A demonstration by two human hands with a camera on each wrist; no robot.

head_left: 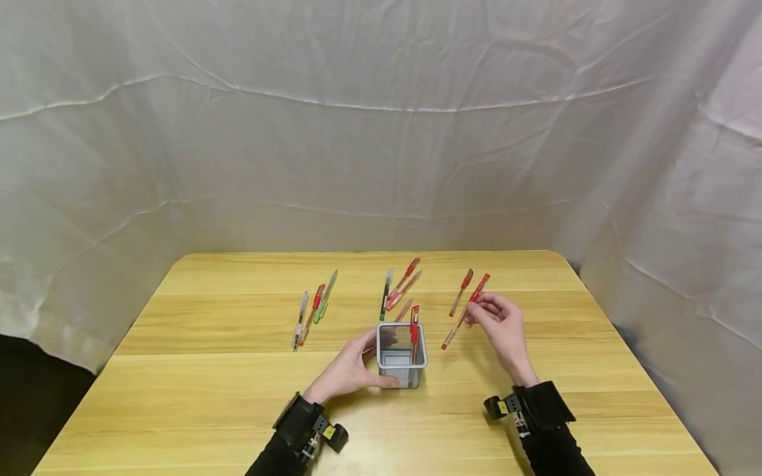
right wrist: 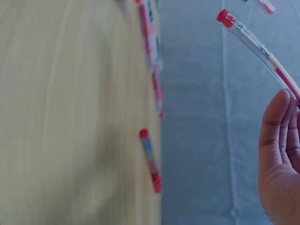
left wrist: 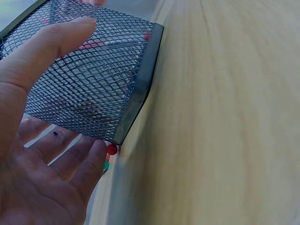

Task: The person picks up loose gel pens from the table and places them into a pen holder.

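My left hand (head_left: pixel 345 371) grips a square silver mesh pen holder (head_left: pixel 408 378) around its left side. In the left wrist view the thumb lies across the mesh wall (left wrist: pixel 89 79), with the other fingers on the opposite side. One red-capped pen (head_left: pixel 415 320) stands inside the holder, leaning on its far right part. To the right of the holder, my right hand (head_left: pixel 503 328) pinches a red gel pen (head_left: pixel 479 287) between thumb and fingers, raised off the table and slanted. Its clear barrel and red end (right wrist: pixel 226 18) show in the right wrist view.
Another red pen (head_left: pixel 461 291) lies just left of the right hand. Behind the holder lie a dark green pen (head_left: pixel 385 297) and several red ones (head_left: pixel 405 287). At the left are a clear pen (head_left: pixel 300 320), a red pen (head_left: pixel 312 314) and a green pen (head_left: pixel 326 296). Grey cloth (head_left: pixel 381 165) hangs behind the table.
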